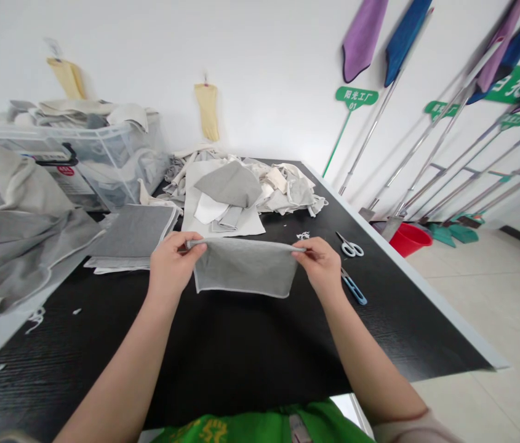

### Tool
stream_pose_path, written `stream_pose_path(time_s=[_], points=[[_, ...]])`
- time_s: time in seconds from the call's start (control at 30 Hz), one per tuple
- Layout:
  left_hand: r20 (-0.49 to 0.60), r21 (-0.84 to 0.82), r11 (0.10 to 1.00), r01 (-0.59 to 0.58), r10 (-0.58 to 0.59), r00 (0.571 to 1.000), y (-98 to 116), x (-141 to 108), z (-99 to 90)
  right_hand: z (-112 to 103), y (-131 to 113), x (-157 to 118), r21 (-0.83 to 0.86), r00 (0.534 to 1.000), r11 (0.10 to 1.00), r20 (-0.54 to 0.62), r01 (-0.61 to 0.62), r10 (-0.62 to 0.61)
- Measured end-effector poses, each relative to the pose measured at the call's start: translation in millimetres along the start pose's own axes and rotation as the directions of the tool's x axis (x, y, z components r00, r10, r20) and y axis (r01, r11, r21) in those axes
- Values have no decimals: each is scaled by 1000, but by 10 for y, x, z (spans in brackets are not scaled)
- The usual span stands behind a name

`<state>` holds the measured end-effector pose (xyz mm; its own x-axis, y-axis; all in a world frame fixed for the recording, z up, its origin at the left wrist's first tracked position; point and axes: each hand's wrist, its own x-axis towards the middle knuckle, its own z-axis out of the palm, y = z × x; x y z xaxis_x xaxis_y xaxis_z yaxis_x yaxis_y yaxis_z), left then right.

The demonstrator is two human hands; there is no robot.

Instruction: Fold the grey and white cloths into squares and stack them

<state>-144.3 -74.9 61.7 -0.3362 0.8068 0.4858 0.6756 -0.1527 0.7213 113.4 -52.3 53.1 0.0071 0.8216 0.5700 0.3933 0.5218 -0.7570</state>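
Observation:
A grey cloth (248, 267) with a pale stitched hem hangs between my two hands above the black table. My left hand (174, 258) pinches its upper left corner, and my right hand (319, 261) pinches the upper right one, so the top edge is stretched nearly straight. Just beyond it lie a dark grey cloth (232, 183) and a folded white piece on a larger light cloth (195, 184). Left of my left hand sits a neat stack of grey cloths (130, 231). White-handled scissors (352, 248) and a blue cutter (354, 288) rest right of my right hand.
Heaped cloths (292, 187) lie at the table's back. A clear plastic bin (116, 160) full of cloths stands back left, beside loose grey fabric (24, 227). Yellow gloves (207, 112) hang on the wall. Mops and a red bucket (410, 240) are beyond the table's right edge.

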Motion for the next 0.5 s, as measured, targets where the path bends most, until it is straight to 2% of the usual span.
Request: stream_pose_path(time_s=[0.07,0.13,0.23,0.3,0.33,0.4,0.43,0.5], points=[[8,34,998,44,-44,999,-20,171,43,70,-6,189,-2,1000,1000,11,-3,3],[-18,12,999,38,-37,999,-5,302,60,119,-39,331,-39,999,998,-22,44,-45],[-139,9,994,-112,113,984,43,340,0,116,-116,348,-201,971,962,-111,187,-212],[-143,57,979,-198,204,968,-8,246,-54,83,-103,205,-286,956,924,-73,254,-286],[-82,68,973,-223,228,970,-80,170,-71,68,-62,94,-301,956,912,-10,278,-294],[160,70,967,-247,233,959,-308,-24,-74,51,76,-175,-294,943,900,188,322,-276],[313,82,964,-253,216,925,-447,-132,-65,48,157,-319,-296,923,894,294,337,-250],[559,143,949,-281,157,814,-718,-341,-45,52,295,-592,-312,848,870,493,382,-196]])
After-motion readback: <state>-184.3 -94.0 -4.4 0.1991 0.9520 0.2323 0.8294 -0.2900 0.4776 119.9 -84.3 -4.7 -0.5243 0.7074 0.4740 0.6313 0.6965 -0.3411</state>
